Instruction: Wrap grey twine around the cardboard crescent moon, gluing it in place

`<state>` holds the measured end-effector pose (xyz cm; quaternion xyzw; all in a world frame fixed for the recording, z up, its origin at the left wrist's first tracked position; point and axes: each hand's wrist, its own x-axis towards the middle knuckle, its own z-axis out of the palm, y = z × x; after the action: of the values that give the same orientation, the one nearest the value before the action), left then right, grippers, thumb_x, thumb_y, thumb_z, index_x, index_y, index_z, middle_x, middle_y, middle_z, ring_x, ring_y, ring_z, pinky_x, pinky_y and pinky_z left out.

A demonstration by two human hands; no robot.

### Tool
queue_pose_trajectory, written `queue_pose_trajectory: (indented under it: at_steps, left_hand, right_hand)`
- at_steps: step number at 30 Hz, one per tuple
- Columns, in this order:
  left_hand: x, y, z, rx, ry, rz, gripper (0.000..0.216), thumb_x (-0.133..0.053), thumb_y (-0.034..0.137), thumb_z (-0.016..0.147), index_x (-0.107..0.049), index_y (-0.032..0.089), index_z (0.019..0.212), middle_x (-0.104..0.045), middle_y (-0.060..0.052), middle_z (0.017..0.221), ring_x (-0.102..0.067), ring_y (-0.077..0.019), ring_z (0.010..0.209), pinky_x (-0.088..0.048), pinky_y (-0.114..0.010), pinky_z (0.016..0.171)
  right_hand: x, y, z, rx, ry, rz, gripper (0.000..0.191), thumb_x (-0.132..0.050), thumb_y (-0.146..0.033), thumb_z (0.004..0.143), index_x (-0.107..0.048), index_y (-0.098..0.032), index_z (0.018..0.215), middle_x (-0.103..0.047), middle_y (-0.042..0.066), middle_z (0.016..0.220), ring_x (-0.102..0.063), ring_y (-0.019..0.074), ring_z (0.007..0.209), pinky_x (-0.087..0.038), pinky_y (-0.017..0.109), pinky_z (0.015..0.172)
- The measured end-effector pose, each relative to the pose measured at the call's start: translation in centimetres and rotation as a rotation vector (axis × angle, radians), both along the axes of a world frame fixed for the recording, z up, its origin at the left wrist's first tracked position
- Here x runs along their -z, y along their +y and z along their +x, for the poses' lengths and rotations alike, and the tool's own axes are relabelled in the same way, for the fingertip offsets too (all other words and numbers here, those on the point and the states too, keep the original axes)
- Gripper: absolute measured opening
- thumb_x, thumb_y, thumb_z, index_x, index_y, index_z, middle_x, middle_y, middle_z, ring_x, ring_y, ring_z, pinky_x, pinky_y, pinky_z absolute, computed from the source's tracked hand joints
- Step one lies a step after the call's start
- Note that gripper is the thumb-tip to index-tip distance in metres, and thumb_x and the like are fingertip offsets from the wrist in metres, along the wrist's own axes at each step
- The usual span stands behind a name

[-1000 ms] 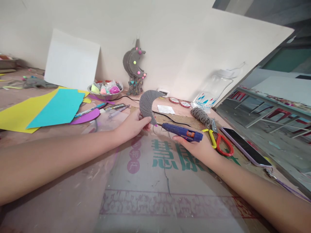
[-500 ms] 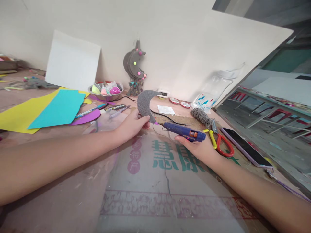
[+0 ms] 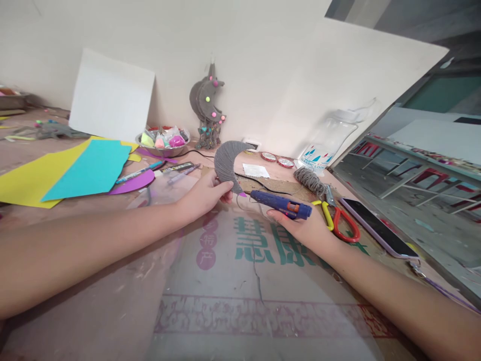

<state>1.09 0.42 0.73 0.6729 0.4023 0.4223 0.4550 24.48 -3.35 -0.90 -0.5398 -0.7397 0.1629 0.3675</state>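
Note:
My left hand (image 3: pixel 204 194) pinches the lower tip of a grey yarn-wrapped crescent moon (image 3: pixel 227 158) and holds it upright above the table. My right hand (image 3: pixel 305 228) grips a blue hot glue gun (image 3: pixel 282 203), whose nozzle points left at the crescent's bottom tip, almost touching it. A loose thread loops down below the tip. Both hands hover over a clear plastic sheet (image 3: pixel 225 281) laid on printed cardboard.
A ball of grey yarn (image 3: pixel 310 179), red-and-yellow scissors (image 3: pixel 338 221) and a phone (image 3: pixel 379 227) lie to the right. Coloured paper sheets (image 3: pixel 75 168), pens and a metal bowl of pom-poms (image 3: pixel 163 139) sit at the left. Finished moon decorations (image 3: pixel 207 103) lean on the wall beside a plastic jar (image 3: pixel 328 140).
The glue gun's nozzle has crept slightly left toward the crescent's tip. The crescent shifted a little in my left hand. Otherwise nothing moved.

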Motion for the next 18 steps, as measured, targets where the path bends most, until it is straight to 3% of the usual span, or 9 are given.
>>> queue_pose_trajectory:
  at_steps: [6,11,18]
  left_hand:
    - [0.4,0.5,-0.1,-0.002,-0.047,-0.019,0.019,-0.047,0.021,0.083,-0.051,0.017,0.064,-0.057,0.001,0.059,-0.052,-0.0112,0.057,-0.041,-0.024,0.058]
    - [0.6,0.6,0.0,-0.011,-0.08,-0.037,0.018,-0.048,0.02,0.083,-0.049,0.017,0.066,-0.056,0.001,0.06,-0.053,-0.0111,0.057,-0.041,-0.024,0.058]
    - [1.1,0.8,0.2,-0.024,-0.127,-0.107,0.016,-0.045,0.028,0.087,-0.046,0.019,0.074,-0.056,0.002,0.061,-0.054,-0.0121,0.057,-0.042,-0.026,0.059]
  right_hand:
    - [-0.9,0.2,0.0,0.061,0.026,0.017,0.029,-0.061,-0.046,0.078,-0.057,-0.02,0.091,-0.069,0.003,0.076,-0.066,0.0206,0.072,-0.054,0.032,0.067]
    - [-1.5,1.6,0.6,0.081,0.113,0.11,0.032,-0.062,-0.046,0.077,-0.062,-0.017,0.09,-0.07,0.007,0.085,-0.065,0.0224,0.084,-0.053,0.036,0.077]
    - [-3.7,5.1,1.5,0.186,-0.093,0.096,0.037,-0.059,-0.05,0.077,-0.067,-0.015,0.085,-0.068,0.006,0.076,-0.062,0.0206,0.069,-0.049,0.031,0.061]
